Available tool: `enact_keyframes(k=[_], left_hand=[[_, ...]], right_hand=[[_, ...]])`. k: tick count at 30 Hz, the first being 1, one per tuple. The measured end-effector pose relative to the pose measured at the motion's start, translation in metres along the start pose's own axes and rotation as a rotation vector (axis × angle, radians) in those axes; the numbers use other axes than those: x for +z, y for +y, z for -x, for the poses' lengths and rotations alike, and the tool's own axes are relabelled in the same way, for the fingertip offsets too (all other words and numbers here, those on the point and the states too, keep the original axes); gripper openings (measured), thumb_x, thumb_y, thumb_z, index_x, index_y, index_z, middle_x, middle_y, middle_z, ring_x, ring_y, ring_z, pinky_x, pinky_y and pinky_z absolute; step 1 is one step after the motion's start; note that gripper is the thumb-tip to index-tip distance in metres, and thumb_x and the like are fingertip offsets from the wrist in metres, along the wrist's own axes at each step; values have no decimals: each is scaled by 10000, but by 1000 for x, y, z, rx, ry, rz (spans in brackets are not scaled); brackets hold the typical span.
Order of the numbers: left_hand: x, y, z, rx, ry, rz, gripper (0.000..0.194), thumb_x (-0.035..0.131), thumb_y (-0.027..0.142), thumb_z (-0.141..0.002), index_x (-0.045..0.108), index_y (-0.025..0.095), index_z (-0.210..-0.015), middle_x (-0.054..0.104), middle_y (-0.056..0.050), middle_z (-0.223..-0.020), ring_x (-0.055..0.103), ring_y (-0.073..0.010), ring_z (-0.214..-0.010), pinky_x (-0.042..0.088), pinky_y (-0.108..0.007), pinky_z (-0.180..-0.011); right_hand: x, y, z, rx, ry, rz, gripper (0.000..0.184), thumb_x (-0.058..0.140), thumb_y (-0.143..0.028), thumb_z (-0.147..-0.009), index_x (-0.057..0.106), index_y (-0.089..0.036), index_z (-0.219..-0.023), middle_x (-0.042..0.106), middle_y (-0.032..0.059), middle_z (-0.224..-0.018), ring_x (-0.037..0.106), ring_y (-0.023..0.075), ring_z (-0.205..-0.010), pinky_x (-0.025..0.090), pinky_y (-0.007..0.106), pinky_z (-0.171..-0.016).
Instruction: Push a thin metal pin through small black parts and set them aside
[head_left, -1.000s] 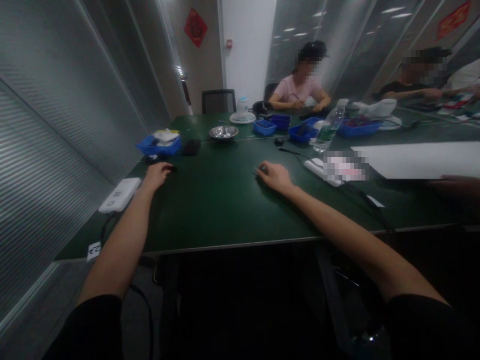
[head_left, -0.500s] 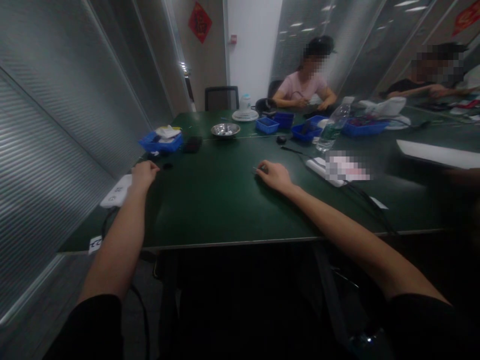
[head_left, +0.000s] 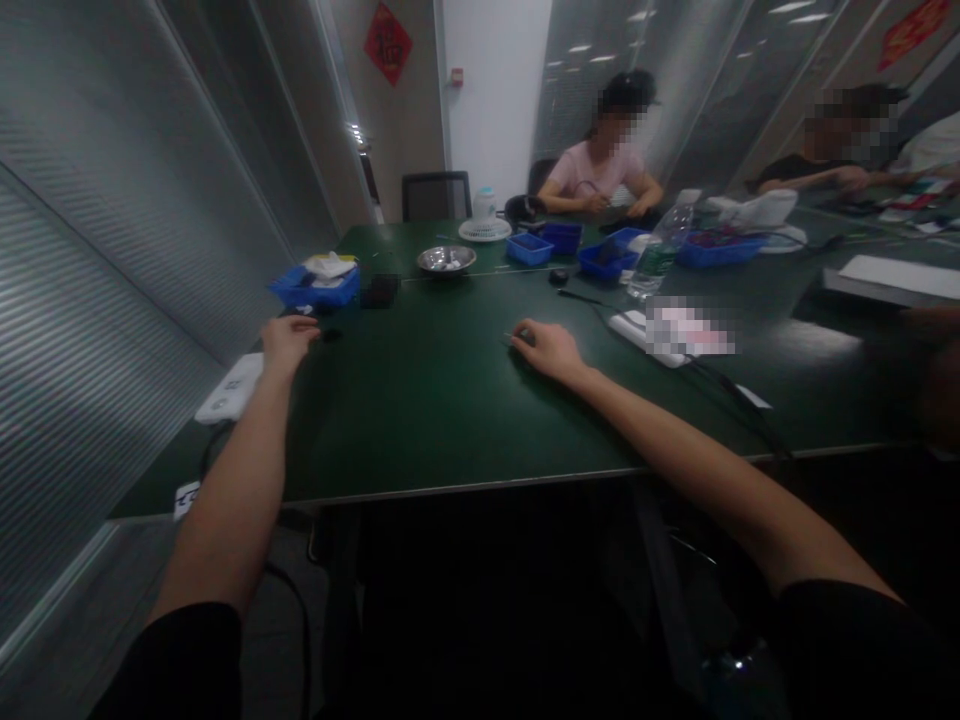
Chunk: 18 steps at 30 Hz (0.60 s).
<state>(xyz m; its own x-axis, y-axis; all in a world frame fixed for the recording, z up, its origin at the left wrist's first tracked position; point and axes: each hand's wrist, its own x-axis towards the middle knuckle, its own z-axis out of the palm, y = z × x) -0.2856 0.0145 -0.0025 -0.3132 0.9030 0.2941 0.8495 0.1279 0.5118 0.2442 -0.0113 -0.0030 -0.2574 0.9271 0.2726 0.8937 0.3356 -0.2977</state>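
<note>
At eleven o'clock on the tabletop, the left hand is flanking a dark item, its grip unclear; at one, the right hand is pinching a blurred sliver. Positioning seems underway, calling for a light touch.

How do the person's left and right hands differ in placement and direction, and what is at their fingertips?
The left hand is near the table's left edge; the right hand is farther in.
The left hand's fingers point rightward, the right hand's leftward.
A small dark thing lies just beyond the left hand; a thin pale tip, too small to identify, shows at the right hand.
Both are bare, at the green table.
</note>
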Motion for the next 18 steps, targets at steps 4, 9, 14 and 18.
enact_keyframes(k=[4, 9, 14, 18], left_hand=[[3, 4, 0, -29, 66, -7, 244, 754, 224, -880, 769, 126, -1102, 792, -77, -1001, 730, -231, -943, 549, -357, -948], [8, 8, -1, -19, 69, -11, 276, 762, 257, -846, 801, 181, -1109, 808, -70, -1054, 734, -250, -997, 531, -339, -976], [16, 7, -7, -30, 36, -28, 258, 774, 250, -823, 825, 187, -1068, 812, -90, -1069, 739, -273, -1025, 532, -340, -989], [19, 5, -9, -50, 33, -23, 263, 768, 248, -823, 827, 181, -1070, 813, -101, -1069, 743, -281, -1015, 537, -353, -995]], right_hand=[[2, 1, -1, 1, 4, 12, 315, 576, -489, -1019, 714, -263, -1190, 772, 83, -969, 674, 254, -829, 433, 311, -692], [4, 2, -2, -5, 8, 26, 312, 576, -492, -1018, 714, -266, -1183, 774, 82, -977, 682, 258, -848, 426, 306, -691], [5, 3, -3, -16, 11, 29, 305, 586, -497, -1015, 714, -272, -1176, 781, 80, -1015, 689, 260, -869, 438, 306, -709], [6, 4, -3, -22, 14, 23, 303, 588, -494, -1017, 713, -275, -1184, 786, 78, -1026, 691, 259, -880, 441, 302, -705]])
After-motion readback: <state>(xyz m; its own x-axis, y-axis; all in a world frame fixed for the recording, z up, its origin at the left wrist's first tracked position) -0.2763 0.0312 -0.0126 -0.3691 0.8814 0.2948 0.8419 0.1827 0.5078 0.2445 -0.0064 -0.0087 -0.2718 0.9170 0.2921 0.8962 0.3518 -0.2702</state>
